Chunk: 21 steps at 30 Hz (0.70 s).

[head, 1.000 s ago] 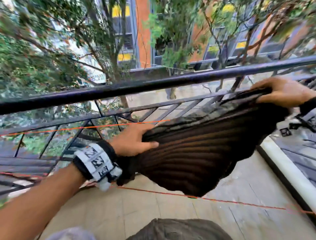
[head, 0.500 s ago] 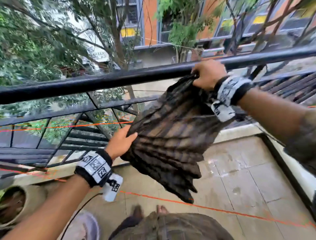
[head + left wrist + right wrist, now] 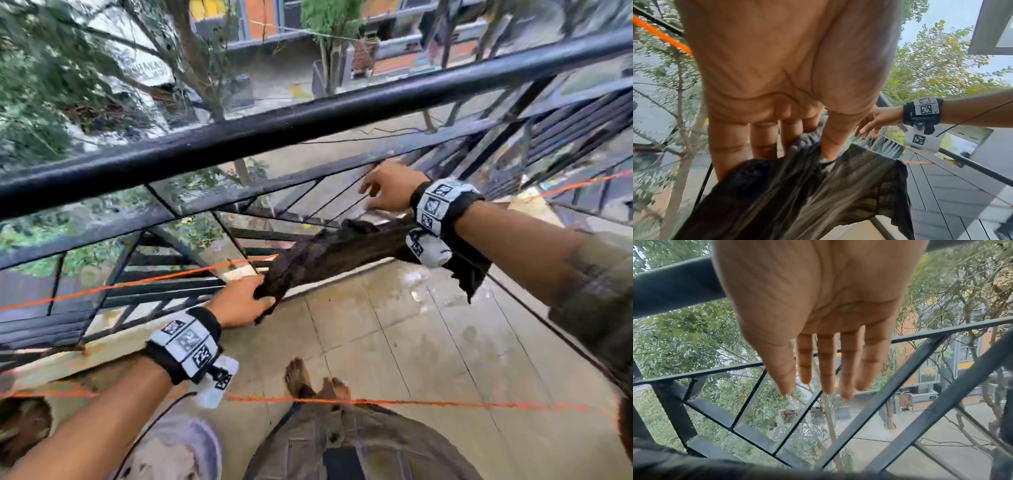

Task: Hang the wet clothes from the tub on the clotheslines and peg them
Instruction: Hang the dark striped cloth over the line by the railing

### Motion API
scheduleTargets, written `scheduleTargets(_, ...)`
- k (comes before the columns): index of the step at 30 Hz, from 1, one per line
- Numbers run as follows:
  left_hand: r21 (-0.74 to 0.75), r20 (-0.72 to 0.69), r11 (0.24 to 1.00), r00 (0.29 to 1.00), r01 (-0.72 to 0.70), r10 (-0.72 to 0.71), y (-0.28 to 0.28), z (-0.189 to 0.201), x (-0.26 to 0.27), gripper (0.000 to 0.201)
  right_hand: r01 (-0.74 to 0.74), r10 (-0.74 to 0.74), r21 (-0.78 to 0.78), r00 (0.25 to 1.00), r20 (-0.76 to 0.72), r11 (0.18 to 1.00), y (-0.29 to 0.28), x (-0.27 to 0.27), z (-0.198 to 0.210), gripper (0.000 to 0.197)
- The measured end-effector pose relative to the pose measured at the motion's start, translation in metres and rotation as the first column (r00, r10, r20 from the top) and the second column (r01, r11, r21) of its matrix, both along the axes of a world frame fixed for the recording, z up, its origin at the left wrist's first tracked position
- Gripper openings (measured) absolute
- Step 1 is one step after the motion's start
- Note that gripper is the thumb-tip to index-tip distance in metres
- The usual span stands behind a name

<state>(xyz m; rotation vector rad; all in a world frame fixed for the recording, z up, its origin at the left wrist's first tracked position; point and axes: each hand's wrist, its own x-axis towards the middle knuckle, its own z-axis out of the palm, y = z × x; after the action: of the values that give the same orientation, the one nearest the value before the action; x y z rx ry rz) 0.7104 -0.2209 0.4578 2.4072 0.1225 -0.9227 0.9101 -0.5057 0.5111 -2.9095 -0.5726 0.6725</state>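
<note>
Slippage risk noted: left hand (image 3: pixel 245 301) alone pinches one bunched end of the dark wet garment (image 3: pixel 342 251), so the far end may slide off the orange clothesline (image 3: pixel 137 282). Right hand (image 3: pixel 390 192) is spread, fingers straight, holding nothing, just above the garment near the black railing (image 3: pixel 274 133).
</note>
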Motion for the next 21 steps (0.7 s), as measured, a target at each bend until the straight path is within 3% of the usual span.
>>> scheduleTargets(4,0.101,0.152,0.991,0.983,0.089,-0.104,-0.004,0.013,0.013,0.032,0.188,-0.21,0.122,0.957,0.199,0.975,-0.045,-0.03,0.005,0.022)
scheduleTargets(7,0.125,0.271,0.987,0.954,0.098,-0.129,-0.01,0.034,0.024,0.024,0.366,-0.418,0.222,0.865,0.277,0.904,-0.102,-0.055,0.003,0.022)
scheduleTargets(9,0.052,0.385,0.993,0.915,0.109,-0.12,-0.017,0.045,0.037,0.014,0.513,-0.576,0.274,0.778,0.252,0.813,-0.143,-0.073,-0.003,0.019)
scheduleTargets(12,-0.036,0.425,0.975,0.886,0.221,-0.185,-0.038,0.047,0.059,0.023,0.709,-0.762,0.318,0.643,0.078,0.63,-0.198,-0.094,-0.03,0.014)
scheduleTargets(14,-0.006,0.428,0.963,0.871,0.268,-0.24,-0.053,0.035,0.075,0.039,0.84,-0.828,0.301,0.519,-0.21,0.45,-0.222,-0.1,-0.053,0.012)
scheduleTargets(16,0.061,0.401,0.952,0.866,0.299,-0.298,-0.062,0.019,0.089,0.04,0.929,-0.818,0.232,0.365,-0.445,0.288,-0.231,-0.101,-0.074,0.011)
scheduleTargets(18,0.139,0.346,0.931,0.864,0.338,-0.366,-0.072,0.007,0.098,0.04,0.958,-0.758,0.193,0.287,-0.585,0.213,-0.23,-0.095,-0.088,0.012)
scheduleTargets(21,0.227,0.272,0.917,0.882,0.329,-0.384,-0.084,0.002,0.104,0.031,0.963,-0.686,0.195,0.27,-0.676,0.188,-0.221,-0.077,-0.114,0.03)
